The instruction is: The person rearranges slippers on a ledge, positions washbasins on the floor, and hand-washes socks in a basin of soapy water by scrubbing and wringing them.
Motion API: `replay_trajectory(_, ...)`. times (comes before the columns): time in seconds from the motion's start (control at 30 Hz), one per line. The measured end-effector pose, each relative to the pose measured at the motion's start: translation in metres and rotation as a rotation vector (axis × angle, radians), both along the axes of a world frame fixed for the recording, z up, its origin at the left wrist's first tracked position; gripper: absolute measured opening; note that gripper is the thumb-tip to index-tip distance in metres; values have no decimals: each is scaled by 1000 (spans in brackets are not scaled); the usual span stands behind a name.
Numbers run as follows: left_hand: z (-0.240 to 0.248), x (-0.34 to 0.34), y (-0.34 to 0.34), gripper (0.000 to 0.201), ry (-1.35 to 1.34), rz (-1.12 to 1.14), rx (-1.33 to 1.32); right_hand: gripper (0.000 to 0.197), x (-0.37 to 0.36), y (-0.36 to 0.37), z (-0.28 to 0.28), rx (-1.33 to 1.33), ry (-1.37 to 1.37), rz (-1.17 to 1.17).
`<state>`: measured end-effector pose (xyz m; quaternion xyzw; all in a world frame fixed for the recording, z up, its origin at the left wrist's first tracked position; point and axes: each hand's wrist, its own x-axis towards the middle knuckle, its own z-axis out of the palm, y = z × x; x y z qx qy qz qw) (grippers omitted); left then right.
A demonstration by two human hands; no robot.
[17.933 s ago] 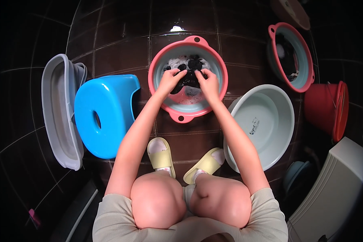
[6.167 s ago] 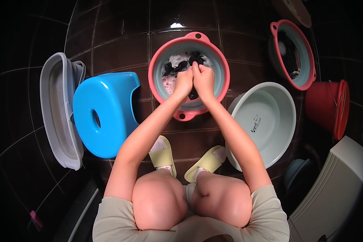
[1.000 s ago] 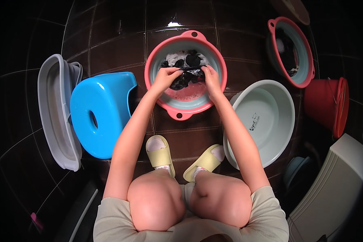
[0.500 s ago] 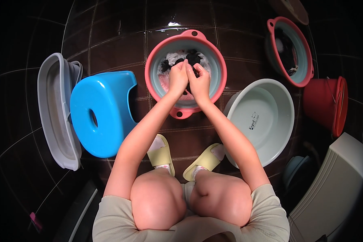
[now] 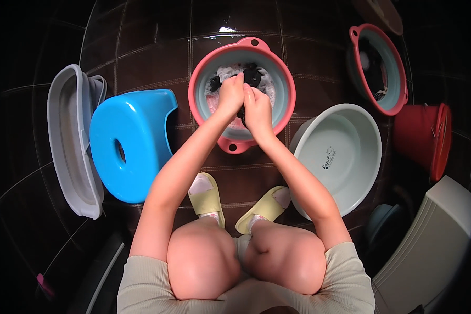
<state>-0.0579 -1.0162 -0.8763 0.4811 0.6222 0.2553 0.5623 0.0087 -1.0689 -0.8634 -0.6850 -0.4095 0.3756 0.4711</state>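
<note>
A round basin (image 5: 194, 99) with a pink rim and grey-blue walls stands on the floor in front of me, with sudsy water inside. My left hand (image 5: 230, 96) and my right hand (image 5: 257, 109) are side by side over it, both closed around a wet black cloth (image 5: 240, 113). Part of that cloth hangs between my wrists; the rest is hidden by my fingers. Just beyond my fingertips, more black fabric (image 5: 253, 77) lies bunched in the suds. Whether it joins the held piece, I cannot tell.
To the left are a blue plastic stool (image 5: 133, 152) and an upright grey tub (image 5: 63, 141). A pale oval basin (image 5: 345, 152) tilts at the right. Farther right are a second pink-rimmed basin (image 5: 400, 68) with dark contents and a red bucket (image 5: 416, 133). Dark tiles (image 5: 235, 183) cover the floor.
My right hand has turned and its fingers have closed more tightly on the cloth. My left hand has shifted slightly up. The basins have not moved.
</note>
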Motion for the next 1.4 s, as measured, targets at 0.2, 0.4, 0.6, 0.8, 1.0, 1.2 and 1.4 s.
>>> replay_trajectory(0.2, 9, 11, -13, 40, -135, 40, 81, 36, 17, 14, 10, -98, -10, 19)
replay_trajectory(0.4, 21, 19, -21, 36, -320, 213, 25, 35, 24, 27, 22, -129, -111, 55)
replay_trajectory(0.6, 14, -4, -2, 31, -368, 183, -222, 35, 6, 10, 30, -97, -141, 123)
replay_trajectory(0.8, 21, -9, -2, 30, -291, 112, -237, 35, 2, 8, 36, -118, -192, 136)
replay_trajectory(1.0, 12, 10, -23, 36, -310, -36, -250, 34, 46, 27, -13, -137, -292, 72)
replay_trajectory(1.2, 27, -14, -11, 35, -393, -112, -365, 23, 66, 16, -33, -138, 161, 244)
replay_trajectory(1.4, 7, -34, 5, 25, -341, -526, -378, 38, 81, 11, -30, -434, 521, 544)
